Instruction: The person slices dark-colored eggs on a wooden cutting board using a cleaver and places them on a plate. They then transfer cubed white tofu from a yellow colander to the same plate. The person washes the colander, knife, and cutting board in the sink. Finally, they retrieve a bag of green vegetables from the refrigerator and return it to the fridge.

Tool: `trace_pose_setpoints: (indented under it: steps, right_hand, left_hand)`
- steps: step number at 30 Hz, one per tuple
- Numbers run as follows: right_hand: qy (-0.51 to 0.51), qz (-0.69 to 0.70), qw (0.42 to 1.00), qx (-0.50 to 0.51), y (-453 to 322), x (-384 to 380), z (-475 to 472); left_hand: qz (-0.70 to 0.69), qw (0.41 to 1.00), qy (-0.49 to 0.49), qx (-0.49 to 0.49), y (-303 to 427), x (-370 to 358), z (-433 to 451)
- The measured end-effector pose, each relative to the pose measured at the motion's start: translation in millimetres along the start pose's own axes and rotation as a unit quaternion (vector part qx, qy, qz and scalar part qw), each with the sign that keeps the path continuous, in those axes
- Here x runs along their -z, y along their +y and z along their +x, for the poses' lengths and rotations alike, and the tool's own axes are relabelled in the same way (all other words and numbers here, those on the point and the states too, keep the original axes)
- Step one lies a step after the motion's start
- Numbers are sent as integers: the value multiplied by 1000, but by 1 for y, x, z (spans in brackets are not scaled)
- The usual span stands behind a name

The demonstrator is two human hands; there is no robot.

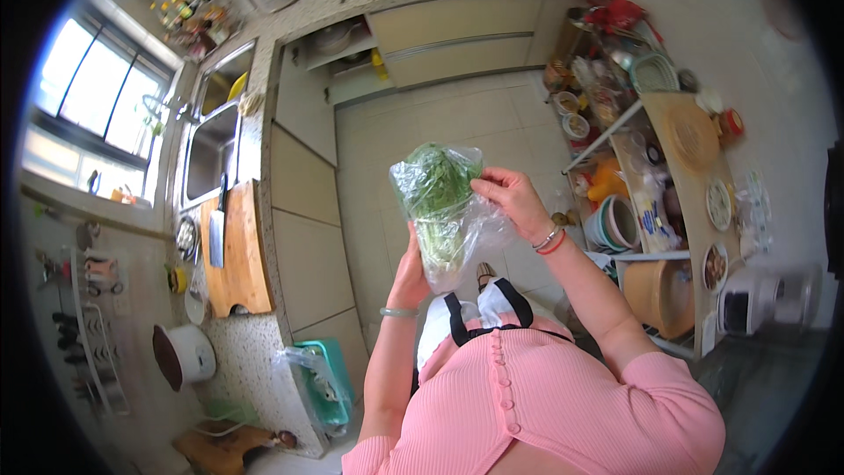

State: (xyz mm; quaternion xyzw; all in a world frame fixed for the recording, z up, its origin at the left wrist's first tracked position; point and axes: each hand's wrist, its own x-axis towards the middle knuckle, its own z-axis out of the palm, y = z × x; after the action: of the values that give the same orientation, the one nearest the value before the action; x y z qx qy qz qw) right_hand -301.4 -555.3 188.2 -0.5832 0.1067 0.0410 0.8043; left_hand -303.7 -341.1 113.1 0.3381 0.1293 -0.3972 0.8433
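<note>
A leafy green vegetable (432,188) in a clear plastic bag (475,227) is held in front of my body, above the tiled floor. Its dark green leaves point away from me and its pale stems point toward me. My left hand (410,274) grips the stem end from the left, its fingers partly hidden behind the bag. With thumb and fingers, my right hand (511,198) pinches the bag's film at the right, near the leaves. Loose film hangs below my right hand.
At left, a cleaver (217,231) lies on a wooden cutting board (241,257) beside a steel sink (212,152). A teal bin (339,376) hangs at the counter's edge. A loaded shelf rack (686,191) stands at right. One cabinet door (303,99) is open ahead.
</note>
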Motion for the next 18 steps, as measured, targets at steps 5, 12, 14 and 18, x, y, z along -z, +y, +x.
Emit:
trace_pose_setpoints:
  steps: [5, 12, 14, 18]
  right_hand:
    - [-70, 6, 997, -22, -6, -19, 49]
    - [-163, -14, 985, -59, -8, -89, 125]
    - [-203, -5, 975, -91, -14, -95, 152]
    - [-224, -37, 955, -192, 0, -127, 211]
  left_hand:
    - [-22, 994, 22, -103, 24, -9, 9]
    - [24, 966, 112, -230, 76, 33, 29]
    - [-46, 955, 127, -264, 100, 55, 32]
    - [-68, 933, 133, -327, 171, 86, 38]
